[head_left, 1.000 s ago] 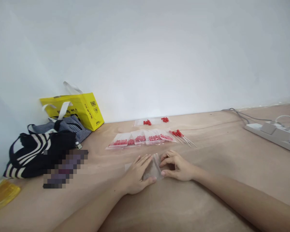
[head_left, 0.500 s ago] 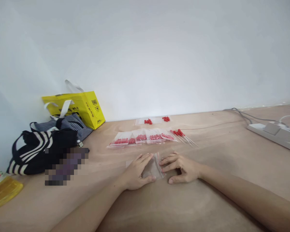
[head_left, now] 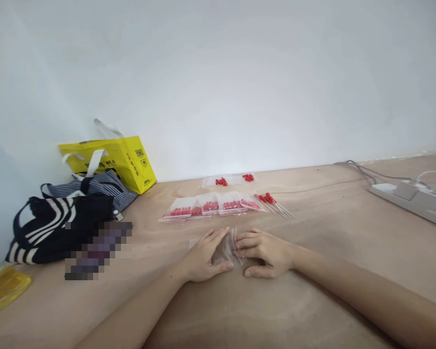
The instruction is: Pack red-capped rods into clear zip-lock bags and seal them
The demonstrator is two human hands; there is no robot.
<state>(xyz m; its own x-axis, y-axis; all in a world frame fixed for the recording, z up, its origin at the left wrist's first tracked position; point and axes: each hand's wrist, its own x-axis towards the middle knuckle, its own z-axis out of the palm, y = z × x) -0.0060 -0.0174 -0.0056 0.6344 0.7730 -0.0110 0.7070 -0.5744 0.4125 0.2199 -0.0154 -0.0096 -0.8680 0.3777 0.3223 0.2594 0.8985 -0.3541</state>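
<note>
A small clear zip-lock bag (head_left: 223, 252) lies on the table between my hands, its zip strip towards the right. My left hand (head_left: 205, 258) rests on the bag's left part, fingers stretched out and thumb spread away from them. At the zip edge, the fingertips of my right hand (head_left: 264, 253) touch the plastic, with the thumb apart and lower down. No contents show in the visible part of this bag. Beyond my hands, several zip bags with red pieces (head_left: 232, 205) overlap in a row. Next to them lie several thin pale sticks with red ends (head_left: 272, 199).
Farther back, loose red pieces (head_left: 221, 182) lie on flat clear bags (head_left: 234, 181) by the wall. At left are a yellow bag (head_left: 131, 167), a dark striped bag (head_left: 69, 225) and a bottle of yellow liquid (head_left: 7, 288). A white power strip (head_left: 388, 194) with cables sits at right.
My right hand has shifted left over the zip edge, and the bag's right side has bent towards my left hand. The left hand stays nearly in place. The view has turned slightly.
</note>
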